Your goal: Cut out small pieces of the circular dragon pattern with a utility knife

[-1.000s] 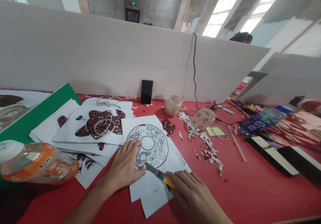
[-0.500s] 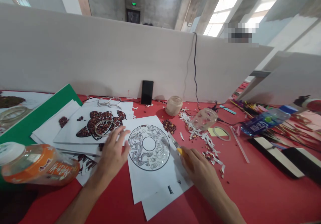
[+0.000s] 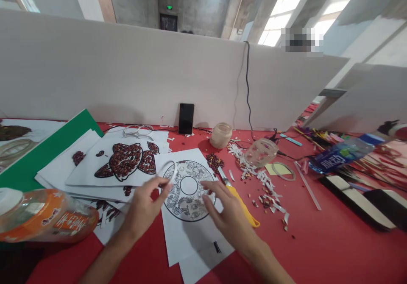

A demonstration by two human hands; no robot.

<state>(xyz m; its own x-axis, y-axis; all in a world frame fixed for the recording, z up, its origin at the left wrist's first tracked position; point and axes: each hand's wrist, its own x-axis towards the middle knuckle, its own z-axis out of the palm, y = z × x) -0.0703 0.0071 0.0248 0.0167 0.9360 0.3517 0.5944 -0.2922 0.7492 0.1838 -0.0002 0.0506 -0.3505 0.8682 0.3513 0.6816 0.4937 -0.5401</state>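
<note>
The left hand is closed in a pinch on a thin, pale ring, held up over the left edge of the round dragon design on the printed sheet. The right hand is open, fingers loosely bent above the design's right side — nothing is in its grasp. Just beside it, a yellow-handled cutter lies with its blade toward the bean pile.

Behind the beans stands an open, cloudy jar; what it holds, if anything, I cannot tell. Right of it, a clear jar sits among paper scraps, its contents unclear too. At far left, the orange-labelled jar has its white cap on — the label hides much of the inside. Over to the right, a blue-capped bottle lies on its side near an open black case.
</note>
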